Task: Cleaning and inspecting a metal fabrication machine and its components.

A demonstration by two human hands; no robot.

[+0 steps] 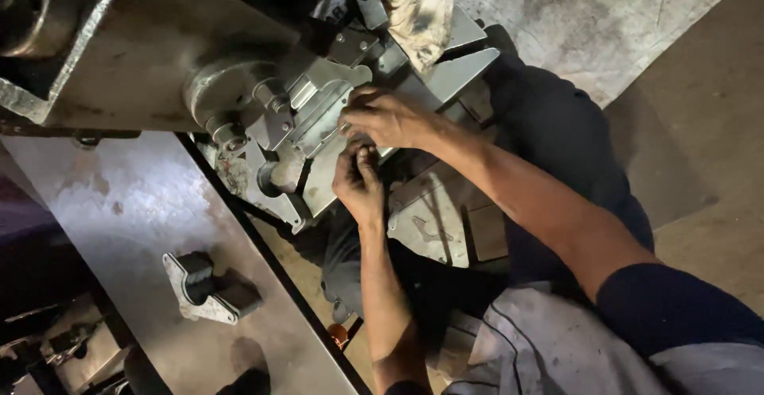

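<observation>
Here we press our right hand (391, 116) flat on the grey metal assembly (306, 124), left hand (358, 179) curled beneath, its grip unclear

Right sleeve (676, 307): dark navy, short, ending above the elbow.
Shirt body (549, 347): pale grey with thin dark seam lines.
Trousers (557, 140): dark, near black.
Left hand (358, 180), right hand (390, 118): bare, no gloves, forearms uncovered.

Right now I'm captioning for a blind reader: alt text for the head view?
Both hands, left hand and right hand, work on a grey metal machine assembly at a workbench; a stained rag lies above, a loose metal bracket lies on the bench.
</observation>
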